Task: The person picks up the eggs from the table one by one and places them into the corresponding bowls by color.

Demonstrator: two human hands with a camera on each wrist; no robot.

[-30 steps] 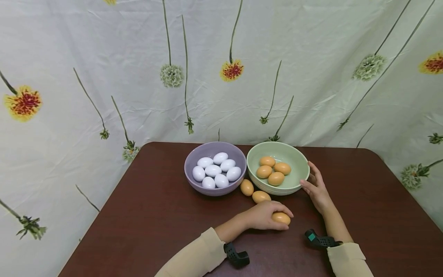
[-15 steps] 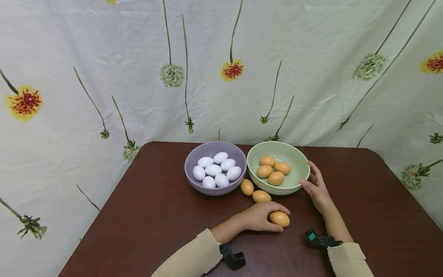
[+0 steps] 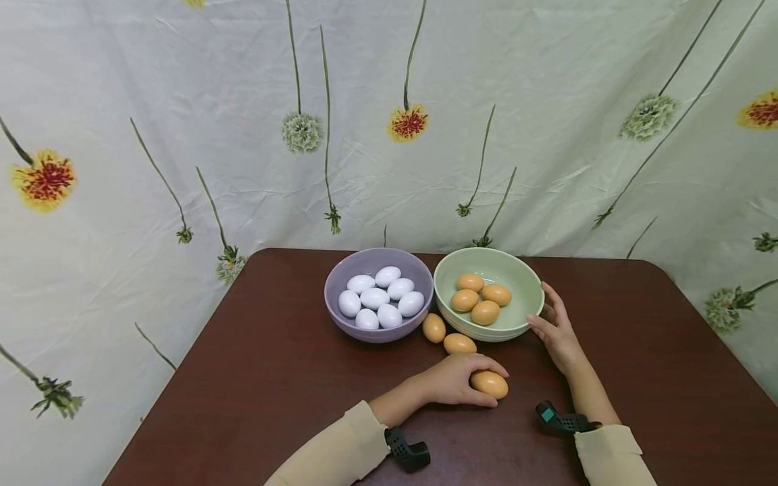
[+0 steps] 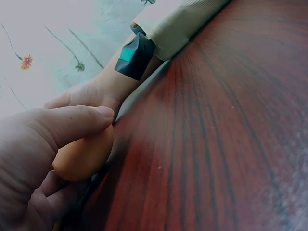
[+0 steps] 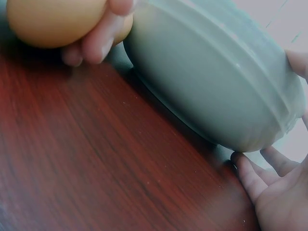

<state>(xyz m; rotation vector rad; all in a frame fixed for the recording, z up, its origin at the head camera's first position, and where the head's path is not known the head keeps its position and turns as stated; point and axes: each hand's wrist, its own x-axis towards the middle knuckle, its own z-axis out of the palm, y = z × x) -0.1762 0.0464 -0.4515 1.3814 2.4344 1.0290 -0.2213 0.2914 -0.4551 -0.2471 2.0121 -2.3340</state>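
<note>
In the head view my left hand [image 3: 452, 380] holds a brown egg [image 3: 489, 385] low over the table, in front of the green bowl. The left wrist view shows the thumb across the top of that egg and fingers beneath it. My right hand [image 3: 560, 334] grips the right side of the green bowl [image 3: 525, 297], thumb near the rim and other fingers around the outer wall. Several brown eggs [image 3: 485, 312] lie inside this bowl. Two more, a brown egg [image 3: 434, 329] and another brown egg [image 3: 459, 343], rest on the table before it.
A purple bowl [image 3: 333, 304] with several white eggs [image 3: 374, 299] stands directly left of the green one, near the back edge. The dark wooden table [image 3: 261, 378] reaches back to a flower-print cloth [image 3: 243, 101]. Each wrist wears a black band [image 3: 408, 451].
My left hand has shifted slightly left and toward me with the brown egg, showing more of it between thumb and fingers. The right hand and both bowls have stayed in place.
</note>
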